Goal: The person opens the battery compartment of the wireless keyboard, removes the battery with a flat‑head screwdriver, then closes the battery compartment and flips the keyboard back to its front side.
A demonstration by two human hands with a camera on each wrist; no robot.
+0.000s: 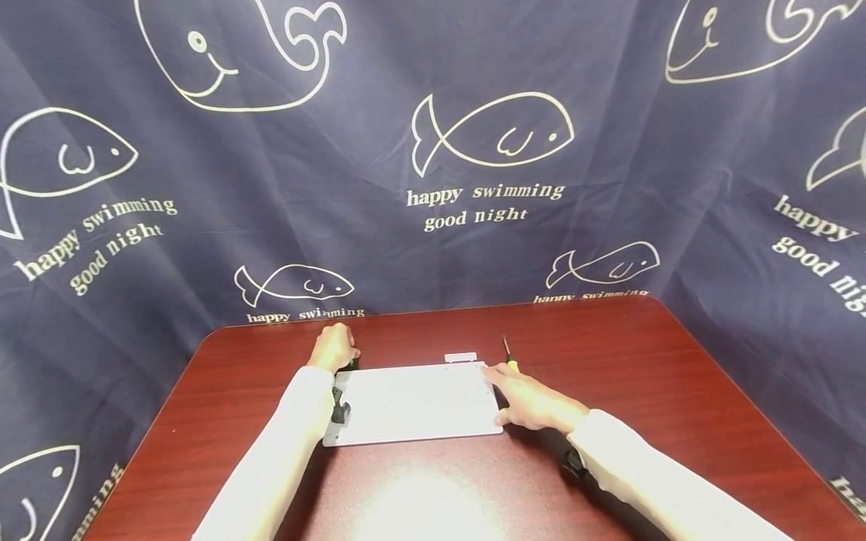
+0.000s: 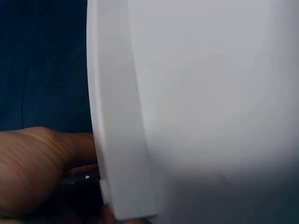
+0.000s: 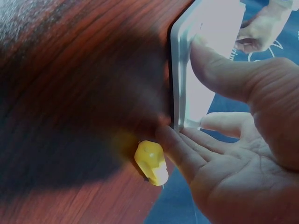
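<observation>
Head view: screwdriver and strip lie near the panel.

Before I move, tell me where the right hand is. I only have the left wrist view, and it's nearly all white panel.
Observer: The right hand is touching the right end of the panel.
Operator: Now tell me what lies by that hand.
Observer: A screwdriver, its yellow handle toward the hand and its shaft pointing away.
Operator: Check just beyond the panel's far edge, too.
Observer: A small white piece is there, nearer the right corner than the left.
</observation>
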